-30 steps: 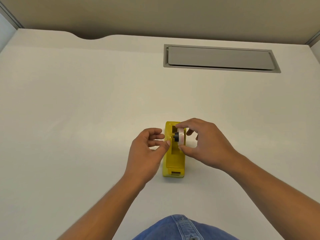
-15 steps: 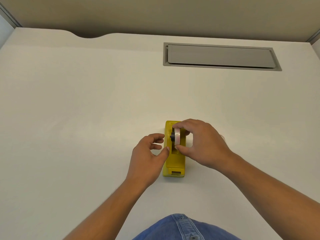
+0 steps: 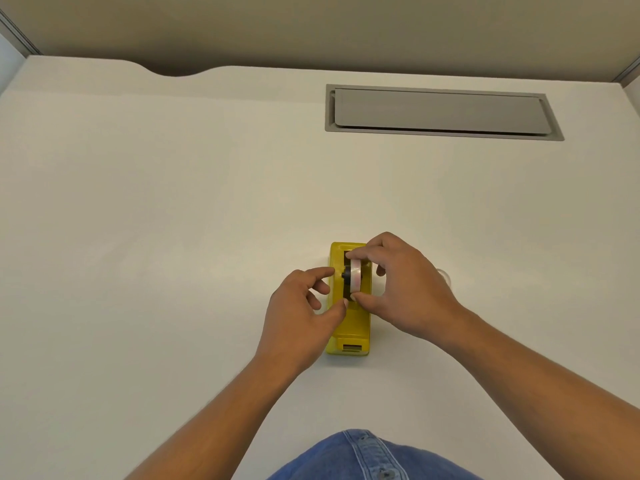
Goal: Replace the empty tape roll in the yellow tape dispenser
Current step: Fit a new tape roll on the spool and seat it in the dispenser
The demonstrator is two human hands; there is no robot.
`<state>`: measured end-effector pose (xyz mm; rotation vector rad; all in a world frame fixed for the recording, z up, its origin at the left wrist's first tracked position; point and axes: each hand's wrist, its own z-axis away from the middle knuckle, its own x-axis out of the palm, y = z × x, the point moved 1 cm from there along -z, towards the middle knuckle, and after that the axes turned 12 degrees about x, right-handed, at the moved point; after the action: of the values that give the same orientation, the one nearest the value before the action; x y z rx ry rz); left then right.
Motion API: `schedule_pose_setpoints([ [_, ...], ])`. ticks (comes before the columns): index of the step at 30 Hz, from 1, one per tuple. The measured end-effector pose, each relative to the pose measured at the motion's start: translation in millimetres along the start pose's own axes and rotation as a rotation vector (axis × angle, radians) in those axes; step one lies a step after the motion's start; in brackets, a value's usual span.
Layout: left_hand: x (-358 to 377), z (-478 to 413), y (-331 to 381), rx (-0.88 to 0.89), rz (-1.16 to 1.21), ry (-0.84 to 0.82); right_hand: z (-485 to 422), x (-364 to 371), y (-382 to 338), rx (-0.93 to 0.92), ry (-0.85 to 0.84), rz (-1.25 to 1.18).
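Note:
The yellow tape dispenser (image 3: 349, 327) lies on the white desk, its long side running toward me. My right hand (image 3: 405, 289) pinches a pale tape roll (image 3: 355, 276) on a black hub (image 3: 346, 274), held upright in the dispenser's open slot. My left hand (image 3: 301, 313) hovers at the dispenser's left side with fingers spread, its thumb touching the dispenser's edge and nothing held. A small clear ring-like object (image 3: 443, 274) peeks out on the desk behind my right hand; I cannot tell what it is.
The white desk (image 3: 173, 220) stretches all around the dispenser. A grey cable hatch (image 3: 440, 112) is set into the desk at the back right. Blue denim clothing (image 3: 367, 459) shows at the bottom edge.
My right hand has lowered the tape roll further into the dispenser's slot and turned it upright. My left hand's fingers have opened slightly beside the dispenser.

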<state>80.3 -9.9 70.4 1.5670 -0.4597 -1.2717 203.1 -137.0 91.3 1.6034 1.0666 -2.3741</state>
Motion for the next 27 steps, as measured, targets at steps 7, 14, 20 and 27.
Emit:
schedule_pose_setpoints([
  [7,2,0,-2,-0.028,-0.015,-0.043,-2,0,-5,0.036,-0.004,0.032],
  [14,-5,0,-2,0.005,-0.007,-0.210,-6,0,-10,0.043,-0.052,0.105],
  [20,-9,7,-3,0.072,-0.183,-0.411,-7,0,-12,0.031,-0.073,0.139],
  [27,-1,12,-10,0.100,-0.224,-0.401,-7,1,-14,0.003,-0.090,0.187],
])
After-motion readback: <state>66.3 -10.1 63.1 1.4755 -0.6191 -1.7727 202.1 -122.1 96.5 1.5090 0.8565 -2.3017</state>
